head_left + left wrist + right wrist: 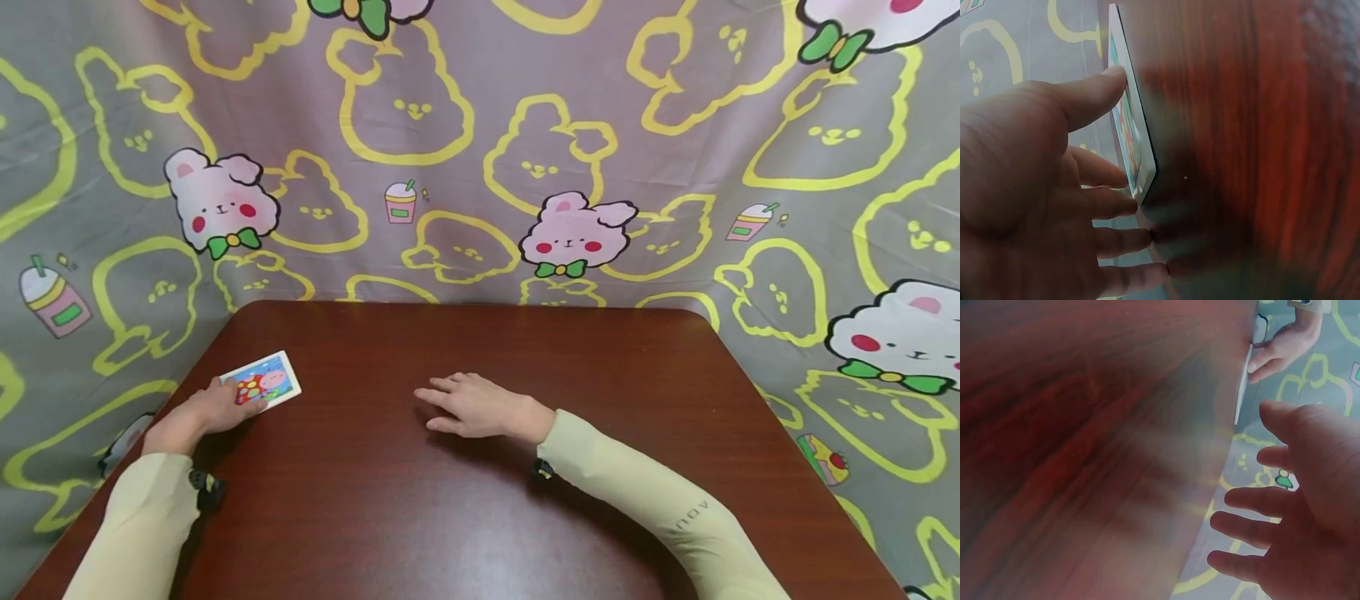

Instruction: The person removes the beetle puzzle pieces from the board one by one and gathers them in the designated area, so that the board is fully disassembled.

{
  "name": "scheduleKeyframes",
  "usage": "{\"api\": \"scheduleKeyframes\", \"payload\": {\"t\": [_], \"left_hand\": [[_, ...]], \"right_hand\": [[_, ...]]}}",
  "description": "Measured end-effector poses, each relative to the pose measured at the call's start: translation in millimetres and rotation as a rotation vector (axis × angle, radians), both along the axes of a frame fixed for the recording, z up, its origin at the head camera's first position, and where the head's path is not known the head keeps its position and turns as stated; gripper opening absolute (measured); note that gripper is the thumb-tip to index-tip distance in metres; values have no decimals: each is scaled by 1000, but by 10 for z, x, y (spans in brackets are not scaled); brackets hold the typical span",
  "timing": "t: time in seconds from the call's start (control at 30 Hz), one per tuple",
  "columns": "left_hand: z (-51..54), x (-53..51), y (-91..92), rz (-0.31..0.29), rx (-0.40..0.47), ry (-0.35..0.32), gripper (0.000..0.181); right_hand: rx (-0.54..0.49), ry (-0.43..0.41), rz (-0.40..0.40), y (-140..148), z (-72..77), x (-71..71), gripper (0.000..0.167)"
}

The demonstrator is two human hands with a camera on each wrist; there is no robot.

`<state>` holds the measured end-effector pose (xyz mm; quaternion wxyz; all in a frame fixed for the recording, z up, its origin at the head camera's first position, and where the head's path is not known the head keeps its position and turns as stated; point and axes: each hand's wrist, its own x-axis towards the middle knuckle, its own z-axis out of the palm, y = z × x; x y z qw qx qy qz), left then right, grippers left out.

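- Thumb [1094, 97] of the left hand [206, 411] laid over the picture card [276, 379], fingers nearly straight by its edge; touching rather than curled round.
- Right hand [480, 407] palm down over mid-table [360, 492], fingers loose and spread, free of any hold, well apart from the card.
- Card near the table's left side; spotted red figure plainest from the head.
- From the left wrist: palm and fingertips, mostly hidden from above.
- From the right wrist: card edge-on.

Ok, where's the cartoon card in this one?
In the head view, the cartoon card is on the left side of the brown table, partly covered by the left hand.
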<state>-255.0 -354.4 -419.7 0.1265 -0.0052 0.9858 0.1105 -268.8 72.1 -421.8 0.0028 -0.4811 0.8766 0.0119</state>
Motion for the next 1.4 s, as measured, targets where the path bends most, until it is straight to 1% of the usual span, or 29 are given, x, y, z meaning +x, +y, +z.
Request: {"api": "scheduleKeyframes", "payload": {"t": [0.2,0.27,0.5,0.63,0.77,0.93,1.0,1.23,1.4], "left_hand": [[6,27,16,-38,-10,6,77],[8,37,43,-48,-9,4,79],[23,66,175,-72,-13,3,78],[26,71,261,-81,-8,-9,86],[25,62,299,-86,-8,-11,94],[46,50,337,-68,-2,-54,104],[50,53,369,-72,1,-68,106],[39,73,526,-102,-9,-31,101],[59,99,668,-119,-23,-30,101]], "right_hand": [[26,13,22,-88,-57,-30,54],[31,3,18,-113,-64,-40,54],[41,-8,28,-219,-49,-35,53],[50,-29,23,-273,-36,-24,53],[62,-44,12,-310,-25,-20,53],[78,-62,-6,-327,-27,-25,53],[87,-69,-12,-334,-33,-34,53],[105,-54,-3,-366,-35,-66,53],[134,-33,5,-401,-35,-69,52]]}}
